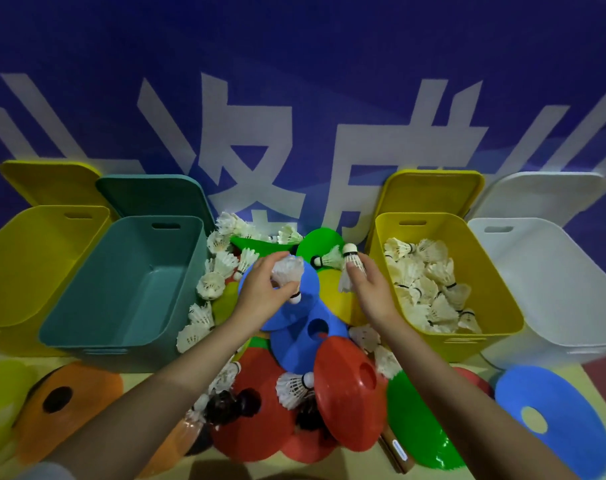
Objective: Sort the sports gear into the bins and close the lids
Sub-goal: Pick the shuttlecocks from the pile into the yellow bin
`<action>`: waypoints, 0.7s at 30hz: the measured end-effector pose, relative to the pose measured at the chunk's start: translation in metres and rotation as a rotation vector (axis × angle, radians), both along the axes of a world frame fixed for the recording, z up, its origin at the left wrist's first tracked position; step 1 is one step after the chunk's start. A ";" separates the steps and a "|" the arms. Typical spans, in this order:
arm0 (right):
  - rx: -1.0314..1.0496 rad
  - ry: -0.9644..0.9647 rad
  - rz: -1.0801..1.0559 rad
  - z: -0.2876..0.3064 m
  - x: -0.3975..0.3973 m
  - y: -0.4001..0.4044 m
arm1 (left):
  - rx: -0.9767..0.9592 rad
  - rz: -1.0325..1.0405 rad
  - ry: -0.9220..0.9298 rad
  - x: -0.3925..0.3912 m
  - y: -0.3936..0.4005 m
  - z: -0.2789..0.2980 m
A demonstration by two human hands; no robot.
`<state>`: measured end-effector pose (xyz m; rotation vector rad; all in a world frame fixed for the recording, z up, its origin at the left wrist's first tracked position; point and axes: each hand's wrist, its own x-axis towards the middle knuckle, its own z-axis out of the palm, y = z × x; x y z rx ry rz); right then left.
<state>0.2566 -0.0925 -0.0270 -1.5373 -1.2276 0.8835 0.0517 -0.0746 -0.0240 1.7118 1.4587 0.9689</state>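
Four bins are standing open against the blue wall, lids leaning behind them. I am watching both hands working over the heap of cones and shuttlecocks between the teal bin (121,289) and the right yellow bin (443,282). My left hand (260,292) is curling its fingers round a shuttlecock (289,273), cork pointing down, above a blue cone (294,306). My right hand (371,289) is pinching a second shuttlecock (350,268), cork up. More shuttlecocks are lying piled inside the right yellow bin; the teal one is showing a bare floor.
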 end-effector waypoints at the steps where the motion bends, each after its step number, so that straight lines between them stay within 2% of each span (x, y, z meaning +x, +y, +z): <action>1: 0.007 0.004 -0.006 0.005 0.013 0.001 | 0.003 -0.012 -0.023 0.012 0.000 0.003; 3: 0.025 -0.005 -0.021 0.011 0.041 0.004 | 0.012 -0.046 -0.064 0.035 0.001 0.005; 8: 0.009 -0.010 -0.126 0.018 0.117 -0.002 | 0.057 -0.099 -0.020 0.097 0.000 0.011; 12: -0.055 -0.134 -0.184 0.009 0.184 -0.012 | 0.055 -0.122 -0.007 0.153 -0.001 0.012; 16: -0.144 -0.219 -0.187 -0.008 0.237 -0.020 | 0.042 -0.179 0.074 0.209 0.003 0.006; 21: -0.118 -0.295 -0.076 -0.018 0.262 -0.014 | -0.035 -0.228 0.218 0.263 0.014 -0.007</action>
